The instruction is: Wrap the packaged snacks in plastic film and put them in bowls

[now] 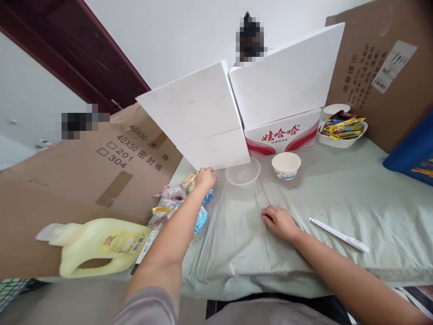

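Presently the left hand [205,177] is curled over the far end of the snack packets [176,203], at the table's left; whether it grips one I cannot tell. Just right of it, the clear bowl [237,179] stands empty. The right hand [280,222] rests loosely bent on the green cloth [338,189], holding nothing. Cardboard [111,167] and white boards [196,104] wall the far side.

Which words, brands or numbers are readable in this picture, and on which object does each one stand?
"娃哈哈": red-and-white box; the small line beneath is unreadable.
"40X50" (twice), "201", "304": left cardboard sheet; the Chinese characters beside them are blurred.
Right cardboard box print and its white label: blurred.
Yellow jug label and snack packets: too small.
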{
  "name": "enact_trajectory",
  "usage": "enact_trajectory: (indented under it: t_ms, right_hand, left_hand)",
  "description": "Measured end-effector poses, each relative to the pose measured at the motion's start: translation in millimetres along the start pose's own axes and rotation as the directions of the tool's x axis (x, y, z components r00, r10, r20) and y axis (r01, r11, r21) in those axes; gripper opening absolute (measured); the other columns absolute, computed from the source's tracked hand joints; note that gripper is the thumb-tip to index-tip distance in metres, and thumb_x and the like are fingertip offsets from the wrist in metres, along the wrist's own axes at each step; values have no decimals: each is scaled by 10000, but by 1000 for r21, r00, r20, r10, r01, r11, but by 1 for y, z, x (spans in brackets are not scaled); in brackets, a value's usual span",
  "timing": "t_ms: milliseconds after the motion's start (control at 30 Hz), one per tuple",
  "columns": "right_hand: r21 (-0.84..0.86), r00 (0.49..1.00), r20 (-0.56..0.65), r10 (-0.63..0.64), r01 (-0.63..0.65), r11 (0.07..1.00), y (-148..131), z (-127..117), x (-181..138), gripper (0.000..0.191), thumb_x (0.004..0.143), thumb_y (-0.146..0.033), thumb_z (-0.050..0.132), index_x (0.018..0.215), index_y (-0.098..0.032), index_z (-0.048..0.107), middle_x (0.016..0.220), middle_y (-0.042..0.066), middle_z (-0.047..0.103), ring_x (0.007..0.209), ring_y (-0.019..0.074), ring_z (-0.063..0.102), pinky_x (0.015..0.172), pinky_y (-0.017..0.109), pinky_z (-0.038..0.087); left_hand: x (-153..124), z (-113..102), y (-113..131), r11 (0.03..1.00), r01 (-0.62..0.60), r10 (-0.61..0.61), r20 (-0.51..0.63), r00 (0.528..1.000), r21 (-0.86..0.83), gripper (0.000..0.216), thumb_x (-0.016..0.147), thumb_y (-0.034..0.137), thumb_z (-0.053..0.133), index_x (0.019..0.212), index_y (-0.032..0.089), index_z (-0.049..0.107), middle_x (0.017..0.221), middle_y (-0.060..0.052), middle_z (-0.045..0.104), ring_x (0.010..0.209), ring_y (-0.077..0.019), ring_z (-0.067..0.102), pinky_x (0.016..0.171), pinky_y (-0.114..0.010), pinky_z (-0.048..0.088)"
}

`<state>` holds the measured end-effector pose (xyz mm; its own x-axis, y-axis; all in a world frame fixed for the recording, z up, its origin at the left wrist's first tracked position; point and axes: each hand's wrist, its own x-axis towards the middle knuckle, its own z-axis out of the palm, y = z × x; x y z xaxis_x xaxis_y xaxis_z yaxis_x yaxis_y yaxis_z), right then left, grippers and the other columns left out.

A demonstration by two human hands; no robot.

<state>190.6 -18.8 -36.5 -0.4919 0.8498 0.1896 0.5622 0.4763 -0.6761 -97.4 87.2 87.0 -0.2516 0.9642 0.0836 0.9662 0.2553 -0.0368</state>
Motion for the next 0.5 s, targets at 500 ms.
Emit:
enact_trajectory:
  t_ms: [500]
  right_hand:
    - [-23,1000,17,-24,24,999,-16,-56,-55,266,924,-286,513,1160,-216,614,1133,90,656,1087,232,588,931,401,487]
  left_hand:
    - [-19,-2,-33,999,-43,42,182,982,0,535,824,404,646,1319,259,505,1321,-81,595,1196,-254,576,949,-305,457]
